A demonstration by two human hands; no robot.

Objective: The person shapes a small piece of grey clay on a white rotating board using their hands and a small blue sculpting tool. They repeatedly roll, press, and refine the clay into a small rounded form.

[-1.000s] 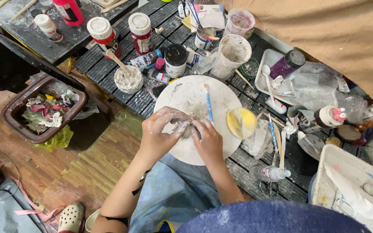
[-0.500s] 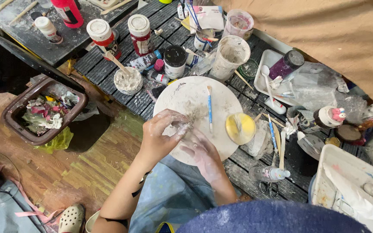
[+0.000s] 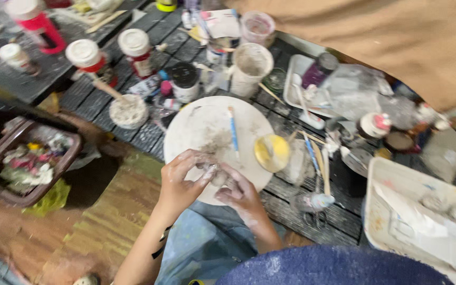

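Since half a second ago, both of my hands have drawn together again over the near edge of the round white board point(image 3: 207, 124), and the view has swung a little and gone blurry. My left hand point(image 3: 180, 182) curls around a small lump of pale clay point(image 3: 215, 174), fingers bent over its top and thumb pressed in from the side. My right hand point(image 3: 241, 195) meets it from the other side, fingers closed against the same lump, so the clay sits pinched between the 2 hands, just above the board's near rim. Both hands are dusted with whitish smears.

On the board, a blue-handled brush point(image 3: 233, 132) lies pointing away from me, and a grey smudge marks the surface just beside the clay. A yellow dish point(image 3: 271, 152) rests at the board's right edge, overlapping it. Further right, several thin tools point(image 3: 317, 158) lie on the dark slatted table point(image 3: 149, 134). A white cup point(image 3: 250, 66) stands beyond the board, with a black-lidded jar point(image 3: 184, 80) to its left and a small bowl with a wooden stick point(image 3: 127, 110) further left. 2 white-capped bottles point(image 3: 135, 50) stand behind those. A brown basket point(image 3: 25, 169) of colourful scraps sits well apart on my left, and a white tray point(image 3: 397, 190) on my right.
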